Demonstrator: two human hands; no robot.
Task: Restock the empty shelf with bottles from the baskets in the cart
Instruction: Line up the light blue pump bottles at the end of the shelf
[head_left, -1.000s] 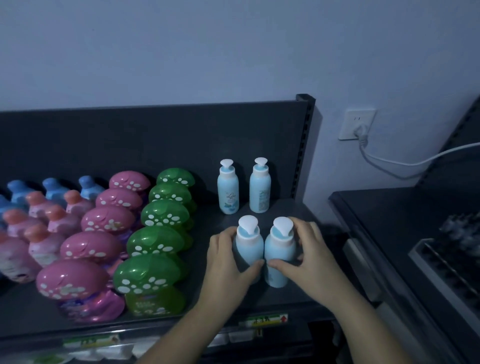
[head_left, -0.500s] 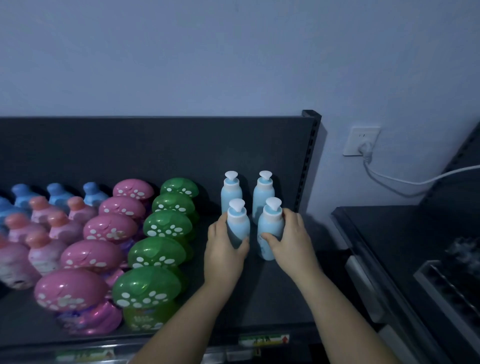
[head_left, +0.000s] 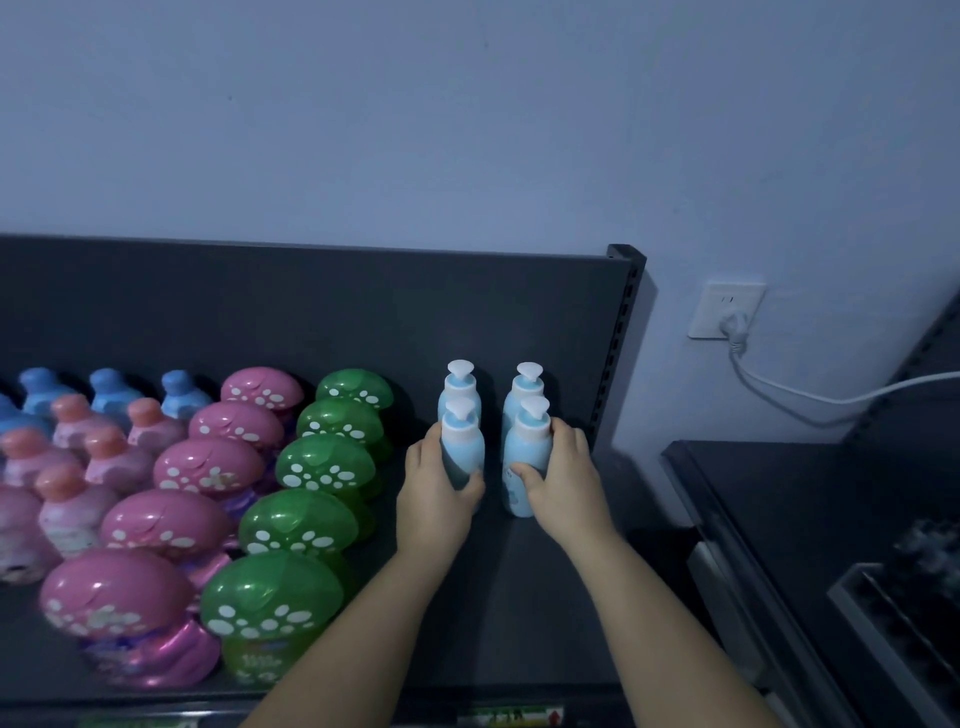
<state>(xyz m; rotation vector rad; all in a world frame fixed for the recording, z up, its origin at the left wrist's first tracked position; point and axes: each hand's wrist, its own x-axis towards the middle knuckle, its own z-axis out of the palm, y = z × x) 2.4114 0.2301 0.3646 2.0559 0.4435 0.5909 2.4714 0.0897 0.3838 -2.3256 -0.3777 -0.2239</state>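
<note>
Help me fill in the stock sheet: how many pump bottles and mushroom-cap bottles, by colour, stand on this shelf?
Light blue pump bottles: 4
Green mushroom-cap bottles: 5
Pink mushroom-cap bottles: 5
Total: 14

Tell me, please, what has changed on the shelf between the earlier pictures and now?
The left hand and right hand slid the left front bottle and right front bottle back along the shelf, close to the rear bottles. Each hand still grips its bottle. Rear bottles, pink bottles and green bottles stayed put.
</note>
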